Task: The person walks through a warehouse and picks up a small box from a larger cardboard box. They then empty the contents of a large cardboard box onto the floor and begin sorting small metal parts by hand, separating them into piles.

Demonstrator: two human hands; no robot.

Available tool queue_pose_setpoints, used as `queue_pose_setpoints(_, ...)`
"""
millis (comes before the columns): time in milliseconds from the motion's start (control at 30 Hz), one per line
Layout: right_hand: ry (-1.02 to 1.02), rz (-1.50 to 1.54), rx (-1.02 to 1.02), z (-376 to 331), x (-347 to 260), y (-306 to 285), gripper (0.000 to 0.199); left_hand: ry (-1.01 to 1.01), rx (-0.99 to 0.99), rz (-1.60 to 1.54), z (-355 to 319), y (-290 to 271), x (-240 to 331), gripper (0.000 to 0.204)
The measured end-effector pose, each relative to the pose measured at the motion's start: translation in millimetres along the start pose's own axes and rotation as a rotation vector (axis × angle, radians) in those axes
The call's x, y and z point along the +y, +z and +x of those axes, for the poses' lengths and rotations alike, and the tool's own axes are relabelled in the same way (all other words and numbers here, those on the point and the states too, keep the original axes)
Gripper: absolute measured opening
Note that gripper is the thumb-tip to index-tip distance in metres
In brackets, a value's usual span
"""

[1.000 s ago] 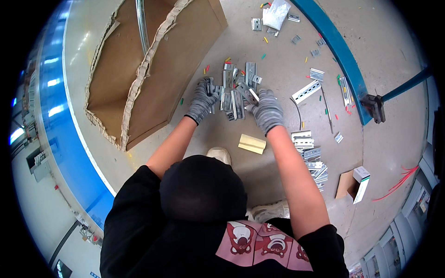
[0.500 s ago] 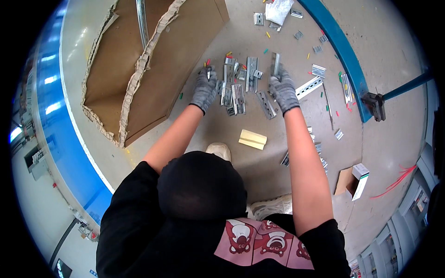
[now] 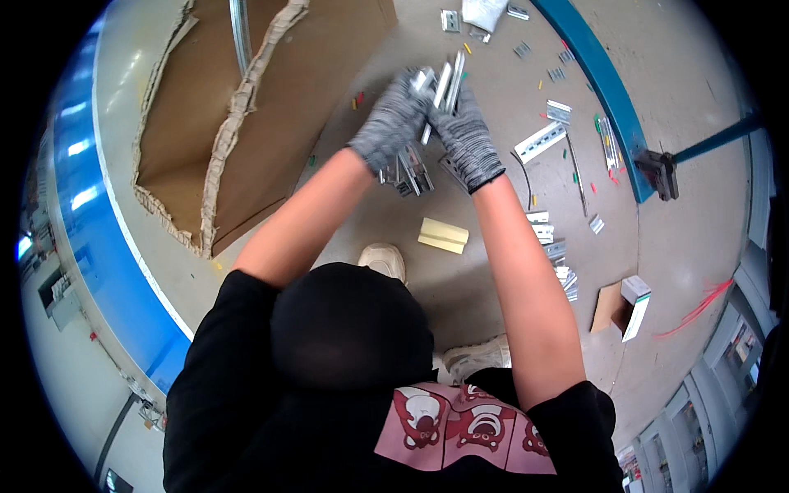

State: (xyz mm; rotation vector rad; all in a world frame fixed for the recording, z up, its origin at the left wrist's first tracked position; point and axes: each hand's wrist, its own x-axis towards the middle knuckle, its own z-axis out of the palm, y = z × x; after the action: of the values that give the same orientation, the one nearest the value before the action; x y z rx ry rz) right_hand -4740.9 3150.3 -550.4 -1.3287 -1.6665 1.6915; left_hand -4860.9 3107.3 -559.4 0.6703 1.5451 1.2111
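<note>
Two gloved hands, raised together above the floor (image 3: 493, 312) – left hand (image 3: 393, 123) and right hand (image 3: 465, 135), both in grey knit gloves, touching each other. Grip: fingers of both closed around a small bundle of metal strips (image 3: 444, 86), which stick up tilted from between the palms. Below the hands, a heap of more metal pieces (image 3: 408, 172) lies on the floor, apart from the held bundle. Pale yellow block (image 3: 443, 235) on the floor, nearer the person, just beyond a light shoe (image 3: 383, 260). Torn cardboard sheet (image 3: 246, 123) to the left, with a ragged edge. To the right – a short perforated metal rail (image 3: 540, 141), scattered small brackets (image 3: 552, 246) and a small open cardboard box (image 3: 625, 306). Blue beam (image 3: 604, 78) runs slantwise across the upper right. Person wears a black shirt, bare forearms
</note>
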Motion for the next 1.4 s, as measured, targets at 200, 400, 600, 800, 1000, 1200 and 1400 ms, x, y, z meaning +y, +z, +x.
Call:
queue_pose_setpoints(200,-0.829,0.156,0.055,-41,-188,70,0.033,0.561,0.366,0.293,-121,-60,205,0.045)
queue_pose_setpoints(400,-0.517,0.064,-0.131,-36,-186,65,0.031,0.516,0.645,1.121,-112,-157,208,0.038)
queue_pose_setpoints(600,-0.282,-0.908,0.208,-44,34,-59,0.055,0.734,0.066,1.229,-120,-42,131,0.032)
queue_pose_setpoints(800,-0.114,-1.180,-0.148,-60,73,-45,0.068,0.595,-0.635,1.573,-52,-26,-27,0.047)
queue_pose_setpoints(1000,0.054,-1.218,-0.322,-56,56,-43,0.053,0.516,-0.876,1.745,-33,-17,-28,0.031)
queue_pose_setpoints(1200,0.119,-1.028,-0.306,-60,59,-47,0.053,0.381,-0.398,1.390,-32,-54,-30,0.037)
queue_pose_setpoints(1400,0.374,-0.984,-0.276,-54,55,-32,0.055,0.180,-0.061,1.184,-50,-107,-64,0.077)
